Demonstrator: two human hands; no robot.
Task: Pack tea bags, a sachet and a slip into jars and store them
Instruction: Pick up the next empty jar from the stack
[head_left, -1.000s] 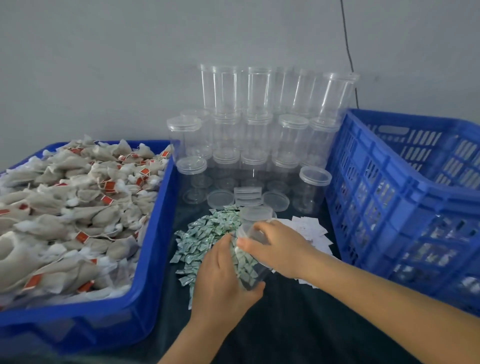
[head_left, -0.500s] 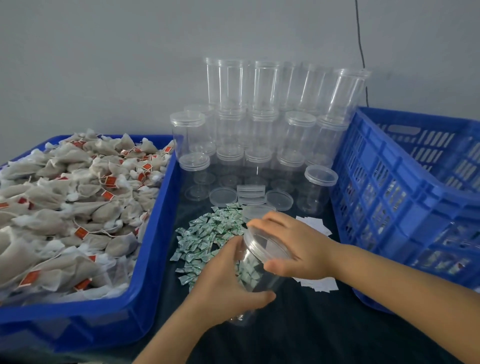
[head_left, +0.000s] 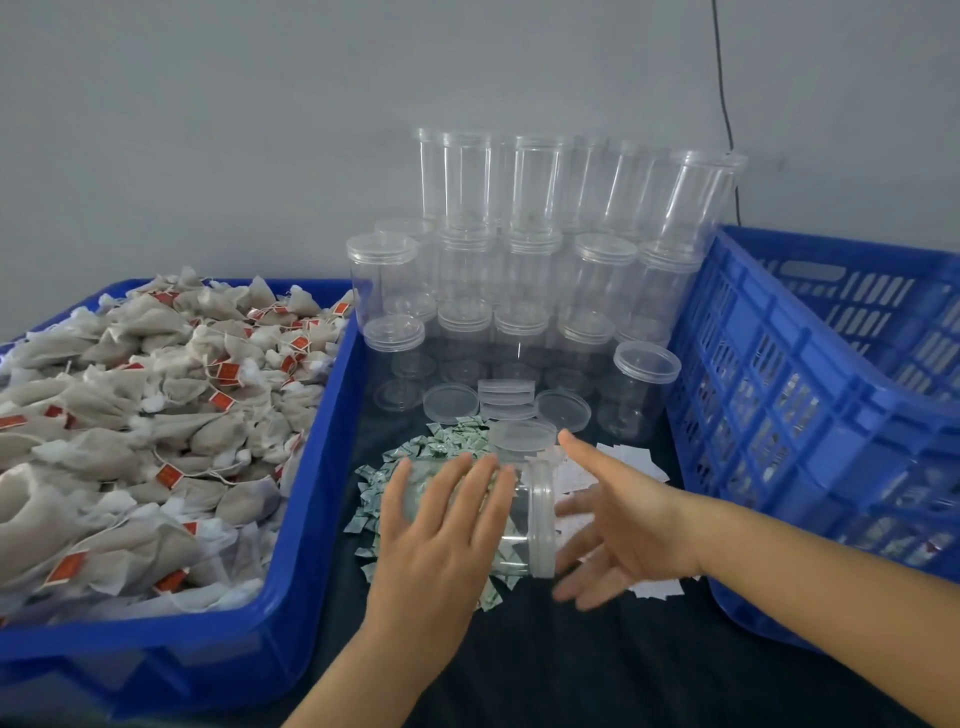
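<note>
Near the front edge of the table, a clear jar (head_left: 519, 519) is lying on its side, mouth pointing right, maybe ready for filling. The left hand (head_left: 441, 525) is holding it with fingers wrapped over. The right hand (head_left: 618, 519) is spread open at the rim, holding nothing. Behind, sachets (head_left: 441, 441), slips (head_left: 634, 460) and empty jars (head_left: 524, 270) are waiting by the far edge.
</note>
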